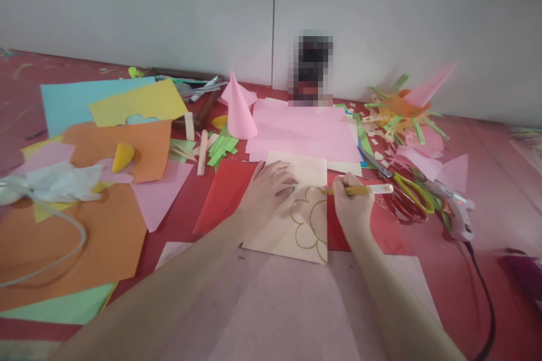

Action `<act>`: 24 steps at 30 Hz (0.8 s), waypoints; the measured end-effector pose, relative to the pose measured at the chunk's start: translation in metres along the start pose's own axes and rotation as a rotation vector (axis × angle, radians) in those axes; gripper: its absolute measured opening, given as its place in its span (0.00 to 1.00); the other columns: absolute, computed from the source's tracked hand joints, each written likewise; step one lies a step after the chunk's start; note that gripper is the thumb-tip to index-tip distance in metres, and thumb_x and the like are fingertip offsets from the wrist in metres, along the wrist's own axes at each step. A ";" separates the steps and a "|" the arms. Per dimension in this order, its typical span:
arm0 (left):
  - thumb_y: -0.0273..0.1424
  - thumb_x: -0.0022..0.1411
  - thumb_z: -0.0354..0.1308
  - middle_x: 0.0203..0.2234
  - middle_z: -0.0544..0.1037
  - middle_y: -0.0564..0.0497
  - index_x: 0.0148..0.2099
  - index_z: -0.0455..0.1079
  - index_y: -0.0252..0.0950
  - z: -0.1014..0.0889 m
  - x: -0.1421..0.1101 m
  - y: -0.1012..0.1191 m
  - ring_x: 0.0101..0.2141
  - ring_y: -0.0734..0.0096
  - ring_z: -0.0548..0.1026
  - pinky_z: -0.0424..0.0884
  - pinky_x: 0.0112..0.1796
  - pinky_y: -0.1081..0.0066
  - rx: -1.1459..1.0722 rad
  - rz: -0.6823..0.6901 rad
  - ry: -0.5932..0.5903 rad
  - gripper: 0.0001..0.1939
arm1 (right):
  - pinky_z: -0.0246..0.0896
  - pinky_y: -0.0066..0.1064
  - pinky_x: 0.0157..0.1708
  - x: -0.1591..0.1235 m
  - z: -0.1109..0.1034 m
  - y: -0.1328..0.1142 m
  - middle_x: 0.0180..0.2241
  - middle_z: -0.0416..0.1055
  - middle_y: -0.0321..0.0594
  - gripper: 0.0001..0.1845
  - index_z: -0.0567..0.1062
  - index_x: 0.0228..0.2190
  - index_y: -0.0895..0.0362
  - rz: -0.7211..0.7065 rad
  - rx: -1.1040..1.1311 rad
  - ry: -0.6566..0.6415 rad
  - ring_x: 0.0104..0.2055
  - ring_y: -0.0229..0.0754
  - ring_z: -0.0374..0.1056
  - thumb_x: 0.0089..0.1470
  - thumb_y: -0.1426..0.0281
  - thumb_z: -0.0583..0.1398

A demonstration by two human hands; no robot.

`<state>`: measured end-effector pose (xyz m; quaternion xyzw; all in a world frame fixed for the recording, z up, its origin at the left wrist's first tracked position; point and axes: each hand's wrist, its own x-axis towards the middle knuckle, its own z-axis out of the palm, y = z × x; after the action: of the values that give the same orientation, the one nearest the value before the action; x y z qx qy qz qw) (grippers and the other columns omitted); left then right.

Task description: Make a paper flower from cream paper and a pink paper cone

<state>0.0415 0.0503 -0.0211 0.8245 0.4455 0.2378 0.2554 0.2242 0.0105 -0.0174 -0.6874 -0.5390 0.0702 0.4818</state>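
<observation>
A cream sheet of paper (277,234) lies in front of me, partly on red paper (226,192). Gold curved lines on its right side form part of a flower outline (305,235). My left hand (275,183) rests flat on the sheet's upper left, fingers spread. My right hand (353,206) is closed around a yellow marker (359,189) with a white end. The marker's tip points left, at the top of the outline by the sheet's right edge; whether it touches is too blurred to tell.
Scissors (406,189) and a glue gun (459,214) with a cord lie to the right. Behind the sheet are pink paper (302,132) and a pink paper cone (240,113). Orange paper (84,248) and other coloured sheets cover the left. A wall (169,17) stands behind.
</observation>
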 end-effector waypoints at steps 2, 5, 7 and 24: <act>0.27 0.60 0.51 0.49 0.69 0.52 0.39 0.69 0.41 0.001 0.000 -0.001 0.54 0.70 0.62 0.41 0.59 0.57 -0.011 0.005 0.002 0.07 | 0.41 0.22 0.17 0.000 0.001 0.001 0.13 0.43 0.26 0.17 0.49 0.15 0.54 -0.004 -0.016 0.000 0.17 0.31 0.42 0.47 0.72 0.52; 0.26 0.59 0.52 0.49 0.69 0.53 0.39 0.68 0.41 0.003 0.000 -0.003 0.55 0.71 0.62 0.40 0.60 0.57 -0.031 0.017 0.010 0.07 | 0.42 0.22 0.17 -0.001 0.002 0.004 0.13 0.43 0.26 0.16 0.49 0.15 0.54 0.002 -0.035 0.001 0.16 0.31 0.42 0.46 0.73 0.52; 0.26 0.59 0.52 0.49 0.69 0.53 0.40 0.68 0.41 0.004 0.000 -0.004 0.55 0.71 0.62 0.40 0.60 0.57 -0.036 0.021 0.012 0.08 | 0.42 0.22 0.17 -0.001 0.001 0.005 0.13 0.43 0.26 0.15 0.49 0.15 0.54 0.010 -0.060 -0.001 0.16 0.31 0.42 0.45 0.73 0.52; 0.26 0.59 0.52 0.49 0.69 0.53 0.39 0.69 0.41 0.003 0.001 -0.002 0.55 0.71 0.62 0.40 0.60 0.59 -0.027 0.004 0.000 0.08 | 0.40 0.22 0.16 -0.002 -0.001 0.002 0.12 0.40 0.26 0.16 0.47 0.15 0.54 0.064 -0.043 -0.018 0.16 0.30 0.41 0.43 0.73 0.52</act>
<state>0.0423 0.0516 -0.0244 0.8219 0.4405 0.2445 0.2659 0.2257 0.0084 -0.0187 -0.7138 -0.5225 0.0800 0.4595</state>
